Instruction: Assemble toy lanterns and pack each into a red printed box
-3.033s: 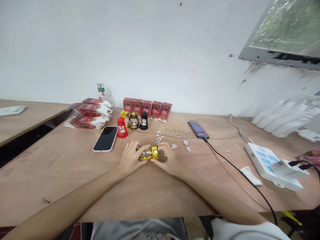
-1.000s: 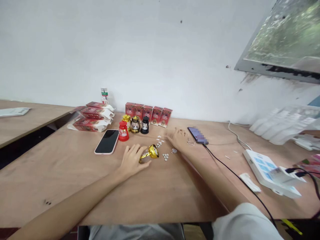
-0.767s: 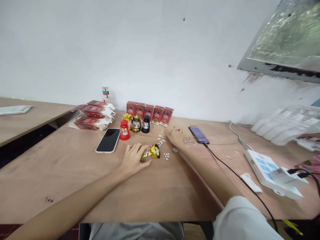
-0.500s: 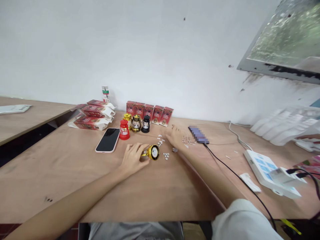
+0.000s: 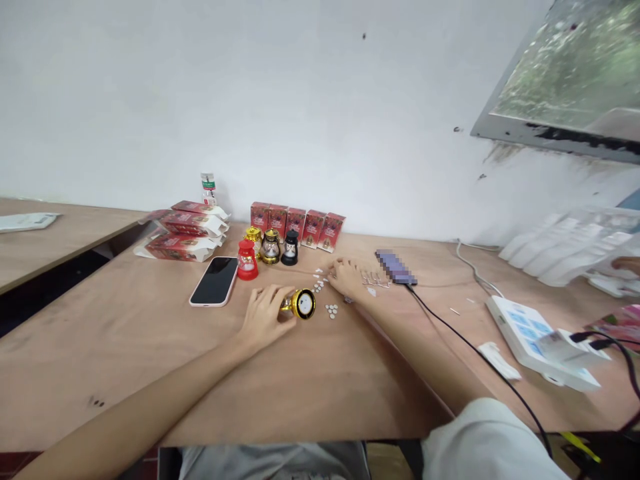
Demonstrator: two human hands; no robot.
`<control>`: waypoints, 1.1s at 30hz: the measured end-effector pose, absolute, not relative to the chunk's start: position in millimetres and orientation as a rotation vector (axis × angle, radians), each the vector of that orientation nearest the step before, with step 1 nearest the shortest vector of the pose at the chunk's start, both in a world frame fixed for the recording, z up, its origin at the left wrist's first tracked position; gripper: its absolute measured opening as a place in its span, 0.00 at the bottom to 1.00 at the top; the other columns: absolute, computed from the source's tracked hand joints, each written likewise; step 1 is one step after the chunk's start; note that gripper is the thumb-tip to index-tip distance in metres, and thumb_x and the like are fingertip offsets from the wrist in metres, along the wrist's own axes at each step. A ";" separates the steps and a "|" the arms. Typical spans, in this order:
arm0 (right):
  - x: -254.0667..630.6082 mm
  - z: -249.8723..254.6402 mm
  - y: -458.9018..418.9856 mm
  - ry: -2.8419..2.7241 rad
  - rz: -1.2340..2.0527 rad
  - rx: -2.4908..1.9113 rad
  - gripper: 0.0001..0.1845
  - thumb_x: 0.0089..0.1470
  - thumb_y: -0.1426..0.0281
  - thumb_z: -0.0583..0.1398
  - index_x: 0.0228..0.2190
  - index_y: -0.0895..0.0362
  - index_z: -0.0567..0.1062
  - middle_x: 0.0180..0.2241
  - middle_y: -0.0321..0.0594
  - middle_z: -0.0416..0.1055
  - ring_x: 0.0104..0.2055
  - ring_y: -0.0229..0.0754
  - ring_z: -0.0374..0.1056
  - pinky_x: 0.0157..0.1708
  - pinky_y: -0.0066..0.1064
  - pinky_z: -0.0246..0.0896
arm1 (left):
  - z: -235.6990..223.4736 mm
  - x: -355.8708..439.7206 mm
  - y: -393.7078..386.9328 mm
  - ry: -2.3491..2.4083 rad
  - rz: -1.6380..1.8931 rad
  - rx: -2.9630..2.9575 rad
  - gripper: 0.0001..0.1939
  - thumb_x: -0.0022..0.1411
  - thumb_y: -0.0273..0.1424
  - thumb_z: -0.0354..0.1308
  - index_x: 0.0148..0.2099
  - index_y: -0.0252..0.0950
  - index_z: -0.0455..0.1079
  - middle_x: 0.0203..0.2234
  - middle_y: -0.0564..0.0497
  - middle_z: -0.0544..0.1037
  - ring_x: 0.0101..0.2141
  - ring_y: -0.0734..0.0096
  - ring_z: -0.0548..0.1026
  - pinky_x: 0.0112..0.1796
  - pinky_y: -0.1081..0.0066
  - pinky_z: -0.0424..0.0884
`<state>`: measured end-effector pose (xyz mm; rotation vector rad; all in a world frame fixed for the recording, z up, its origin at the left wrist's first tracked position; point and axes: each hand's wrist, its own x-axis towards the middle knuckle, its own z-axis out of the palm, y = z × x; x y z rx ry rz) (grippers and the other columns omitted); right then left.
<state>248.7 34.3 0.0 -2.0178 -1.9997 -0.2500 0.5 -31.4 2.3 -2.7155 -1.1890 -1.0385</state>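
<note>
My left hand (image 5: 264,315) grips a small gold toy lantern (image 5: 302,303) that lies on its side on the wooden table (image 5: 125,333), its round base turned toward me. My right hand (image 5: 349,277) reaches farther back, fingers curled down on the table among small white pieces (image 5: 320,285) and thin metal wire hooks (image 5: 376,279). What the right fingers hold, if anything, is too small to see. A cluster of small round white discs (image 5: 331,309) lies just right of the lantern.
Red, gold, brown and black toy lanterns (image 5: 270,247) stand before a row of red boxes (image 5: 297,225). Flat red cartons (image 5: 183,230) are stacked at left, a dark phone (image 5: 215,281) beside them. A second phone (image 5: 395,265) with black cable and a white device (image 5: 540,337) lie right.
My right hand left the lantern and reached back to the small parts. My left hand has turned the lantern so its base faces me.
</note>
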 end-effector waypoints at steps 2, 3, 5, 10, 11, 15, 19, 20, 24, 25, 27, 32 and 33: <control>250.9 2.7 33.2 -2.063 -0.229 -1.979 0.14 0.53 0.72 0.54 0.39 0.56 0.75 0.51 0.48 0.65 0.49 0.52 0.58 0.46 0.40 0.50 | 3.0 0.5 -31.7 -1.197 -1.034 -2.719 0.22 0.51 0.29 0.57 0.50 0.38 0.62 0.43 0.48 0.74 0.45 0.62 0.71 0.43 0.64 0.58; 252.4 4.8 33.1 -2.100 -0.216 -1.953 0.14 0.53 0.72 0.54 0.39 0.54 0.76 0.51 0.45 0.65 0.50 0.51 0.58 0.46 0.39 0.50 | 3.4 0.5 -31.8 -1.201 -1.028 -2.721 0.22 0.51 0.29 0.57 0.50 0.38 0.62 0.43 0.48 0.74 0.45 0.62 0.71 0.43 0.64 0.58; 255.5 9.9 33.3 -2.229 -0.194 -1.876 0.14 0.54 0.72 0.55 0.38 0.50 0.77 0.51 0.40 0.66 0.52 0.49 0.57 0.47 0.38 0.49 | 4.0 0.5 -31.7 -1.208 -1.019 -2.724 0.22 0.51 0.29 0.57 0.50 0.39 0.62 0.43 0.48 0.74 0.45 0.61 0.71 0.43 0.64 0.58; 258.5 24.0 35.6 -2.624 -0.230 -1.686 0.15 0.57 0.73 0.53 0.39 0.52 0.78 0.46 0.43 0.72 0.51 0.49 0.58 0.47 0.38 0.47 | 4.0 0.8 -31.7 -1.226 -1.016 -2.717 0.23 0.50 0.29 0.57 0.50 0.38 0.62 0.43 0.47 0.74 0.45 0.61 0.71 0.43 0.63 0.58; 257.8 25.9 36.1 -2.646 -0.238 -1.677 0.15 0.57 0.74 0.53 0.38 0.53 0.79 0.44 0.44 0.73 0.51 0.48 0.59 0.47 0.38 0.47 | 3.9 0.9 -31.8 -1.227 -1.016 -2.716 0.23 0.50 0.29 0.57 0.50 0.38 0.62 0.43 0.47 0.74 0.45 0.61 0.71 0.43 0.64 0.58; 251.6 28.6 37.8 -2.720 -0.264 -1.651 0.14 0.56 0.77 0.53 0.37 0.55 0.79 0.39 0.46 0.75 0.47 0.45 0.64 0.46 0.34 0.50 | 4.0 0.7 -31.8 -1.227 -1.005 -2.719 0.22 0.51 0.29 0.57 0.50 0.38 0.62 0.43 0.47 0.74 0.45 0.61 0.71 0.43 0.64 0.58; 245.5 27.1 39.2 -2.766 -0.297 -1.650 0.13 0.54 0.79 0.54 0.35 0.59 0.78 0.38 0.47 0.75 0.43 0.43 0.67 0.43 0.30 0.54 | 4.0 0.6 -31.3 -1.223 -1.014 -2.717 0.22 0.50 0.29 0.57 0.50 0.38 0.62 0.42 0.47 0.74 0.45 0.61 0.71 0.43 0.63 0.58; 244.4 26.7 39.3 -2.768 -0.306 -1.656 0.13 0.53 0.79 0.54 0.34 0.59 0.78 0.37 0.48 0.75 0.43 0.44 0.68 0.42 0.30 0.55 | 3.9 0.6 -31.2 -1.223 -1.017 -2.714 0.22 0.50 0.29 0.57 0.50 0.38 0.63 0.42 0.47 0.74 0.44 0.61 0.71 0.43 0.63 0.58; 241.6 26.2 38.5 -2.734 -0.325 -1.697 0.11 0.51 0.78 0.56 0.32 0.62 0.78 0.37 0.51 0.75 0.41 0.48 0.69 0.40 0.31 0.57 | 3.6 1.2 -31.3 -1.211 -1.024 -2.706 0.22 0.51 0.28 0.56 0.50 0.39 0.63 0.41 0.47 0.74 0.44 0.61 0.71 0.43 0.63 0.58; 241.2 26.3 38.1 -2.715 -0.324 -1.711 0.10 0.50 0.78 0.56 0.32 0.62 0.78 0.37 0.52 0.75 0.41 0.48 0.69 0.39 0.31 0.57 | 3.6 1.3 -31.4 -1.209 -1.024 -2.702 0.22 0.50 0.28 0.56 0.50 0.39 0.63 0.41 0.47 0.74 0.44 0.61 0.71 0.43 0.63 0.58; 240.5 26.6 37.3 -2.668 -0.313 -1.734 0.09 0.49 0.78 0.57 0.31 0.62 0.77 0.36 0.52 0.75 0.41 0.48 0.70 0.38 0.31 0.58 | 3.6 1.7 -31.4 -1.209 -1.021 -2.693 0.22 0.50 0.28 0.56 0.50 0.38 0.63 0.41 0.47 0.74 0.43 0.60 0.72 0.43 0.63 0.58; 239.8 27.9 33.5 -2.522 -0.231 -1.718 0.10 0.50 0.79 0.57 0.35 0.61 0.75 0.36 0.51 0.75 0.40 0.46 0.70 0.37 0.30 0.59 | 3.9 2.0 -31.7 -1.203 -1.042 -2.693 0.22 0.49 0.27 0.56 0.49 0.38 0.64 0.41 0.48 0.74 0.43 0.61 0.72 0.43 0.63 0.59; 239.3 27.9 31.8 -2.495 -0.203 -1.698 0.11 0.50 0.78 0.57 0.37 0.61 0.74 0.36 0.49 0.75 0.40 0.44 0.70 0.37 0.29 0.60 | 4.1 2.0 -31.8 -1.206 -1.047 -2.692 0.22 0.49 0.27 0.56 0.49 0.38 0.64 0.41 0.48 0.74 0.43 0.61 0.72 0.43 0.63 0.59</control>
